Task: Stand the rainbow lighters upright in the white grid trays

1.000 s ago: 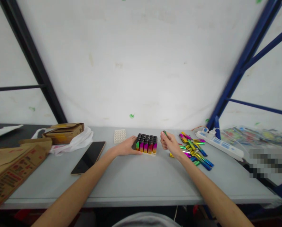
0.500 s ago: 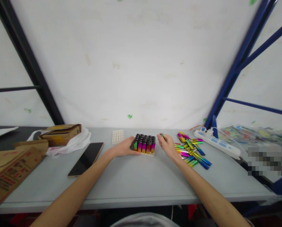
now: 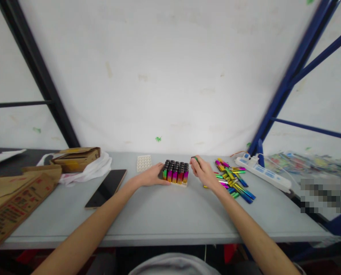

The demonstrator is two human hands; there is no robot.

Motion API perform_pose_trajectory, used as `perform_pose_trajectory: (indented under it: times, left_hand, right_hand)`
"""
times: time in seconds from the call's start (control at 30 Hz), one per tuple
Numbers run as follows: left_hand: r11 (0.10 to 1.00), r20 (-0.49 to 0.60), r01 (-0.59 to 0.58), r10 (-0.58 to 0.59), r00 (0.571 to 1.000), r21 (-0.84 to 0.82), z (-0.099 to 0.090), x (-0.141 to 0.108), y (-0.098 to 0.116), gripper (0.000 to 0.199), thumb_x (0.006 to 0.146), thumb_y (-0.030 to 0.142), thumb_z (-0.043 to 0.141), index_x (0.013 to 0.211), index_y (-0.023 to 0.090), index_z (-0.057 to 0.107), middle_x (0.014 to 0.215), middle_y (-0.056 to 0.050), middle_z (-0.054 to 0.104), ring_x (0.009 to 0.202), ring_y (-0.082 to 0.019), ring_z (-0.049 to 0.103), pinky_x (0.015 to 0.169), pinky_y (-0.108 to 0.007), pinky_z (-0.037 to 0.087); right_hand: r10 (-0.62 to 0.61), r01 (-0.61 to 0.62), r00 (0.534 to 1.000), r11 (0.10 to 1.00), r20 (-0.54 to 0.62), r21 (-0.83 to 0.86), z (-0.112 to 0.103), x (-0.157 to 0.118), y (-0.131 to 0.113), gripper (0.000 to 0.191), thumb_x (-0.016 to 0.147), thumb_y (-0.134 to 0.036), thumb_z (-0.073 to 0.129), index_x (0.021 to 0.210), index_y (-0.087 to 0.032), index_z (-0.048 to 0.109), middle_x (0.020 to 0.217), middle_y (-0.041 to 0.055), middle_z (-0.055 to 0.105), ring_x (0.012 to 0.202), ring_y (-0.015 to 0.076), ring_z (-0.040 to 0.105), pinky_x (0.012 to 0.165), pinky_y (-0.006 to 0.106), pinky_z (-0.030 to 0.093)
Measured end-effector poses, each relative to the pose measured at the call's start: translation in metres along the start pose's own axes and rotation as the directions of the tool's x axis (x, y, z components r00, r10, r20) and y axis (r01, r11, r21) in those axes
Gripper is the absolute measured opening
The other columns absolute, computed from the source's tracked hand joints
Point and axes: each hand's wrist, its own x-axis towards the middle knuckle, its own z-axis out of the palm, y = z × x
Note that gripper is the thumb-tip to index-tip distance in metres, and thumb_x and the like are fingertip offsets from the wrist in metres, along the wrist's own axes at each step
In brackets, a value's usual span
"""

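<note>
The right hand (image 3: 201, 170), pinching a lighter (image 3: 196, 157), has drawn slightly nearer the tray (image 3: 184, 185), putting it just beside the upright rows (image 3: 175, 173), outside them. The left hand (image 3: 152, 175) grips the tray's left end on the tabletop (image 3: 159, 217); loose lighters (image 3: 230, 175) lie rightward.

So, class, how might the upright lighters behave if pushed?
The upright lighters would probably slide together, being packed in rows on a white base. Their glossy sides may feel slippery. A high push might tip some, since they stand well above that base.
</note>
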Motion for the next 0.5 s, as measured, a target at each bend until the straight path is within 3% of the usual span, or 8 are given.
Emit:
perform_pose_trajectory:
  times: [0.1,0.17,0.23,0.33,0.5]
  left_hand:
    - [1.0,-0.002,-0.007,0.007,1.0,-0.003,0.001,0.001,-0.001,0.083,0.072,0.065,0.079,0.136,0.016,0.057,0.132,-0.014,0.064,0.123,-0.037,0.059,0.109,-0.045,0.046]
    - [1.0,-0.004,-0.015,0.015,1.0,-0.012,0.002,0.001,-0.003,0.082,0.073,0.065,0.078,0.136,0.017,0.057,0.132,-0.014,0.064,0.122,-0.036,0.059,0.109,-0.045,0.046]
    - [1.0,0.0,-0.013,0.013,1.0,-0.021,0.003,0.001,-0.004,0.081,0.073,0.064,0.079,0.136,0.017,0.057,0.132,-0.013,0.064,0.121,-0.036,0.06,0.108,-0.045,0.046]
    - [0.999,0.002,0.004,-0.004,1.0,-0.034,0.003,0.001,-0.005,0.08,0.071,0.063,0.081,0.134,0.017,0.058,0.133,-0.014,0.063,0.121,-0.036,0.06,0.107,-0.046,0.046]
    - [0.999,-0.003,0.017,-0.017,1.0,-0.047,0.002,0.0,-0.003,0.081,0.07,0.063,0.081,0.132,0.016,0.059,0.132,-0.014,0.063,0.121,-0.036,0.06,0.107,-0.047,0.046]
  right_hand:
    - [-0.074,0.074,0.997,0.997,0.009,-0.035,-0.007,-0.001,-0.008,0.041,0.106,-0.056,0.033,0.1,-0.022,0.055,0.078,0.0003,0.059,0.059,0.014,0.053,0.059,0.028,0.042]
    - [-0.173,0.178,0.984,0.974,0.051,-0.142,-0.01,-0.002,-0.012,0.041,0.105,-0.055,0.038,0.096,-0.021,0.059,0.088,0.0044,0.062,0.071,0.0157,0.058,0.066,0.029,0.045]
    - [-0.247,0.267,0.963,0.923,0.105,-0.277,-0.012,-0.002,-0.014,0.043,0.104,-0.054,0.043,0.082,-0.02,0.059,0.084,0.0044,0.059,0.075,0.0168,0.056,0.069,0.029,0.044]
    - [-0.223,0.28,0.955,0.894,0.196,-0.35,-0.012,-0.003,-0.012,0.045,0.103,-0.051,0.046,0.073,-0.019,0.057,0.066,-0.0007,0.052,0.062,0.0143,0.048,0.063,0.028,0.039]
    - [-0.175,0.242,0.953,0.929,0.246,-0.279,-0.009,-0.004,-0.004,0.031,0.1,-0.048,0.056,0.109,-0.02,0.065,0.071,-0.0015,0.063,0.062,0.0143,0.056,0.063,0.026,0.042]
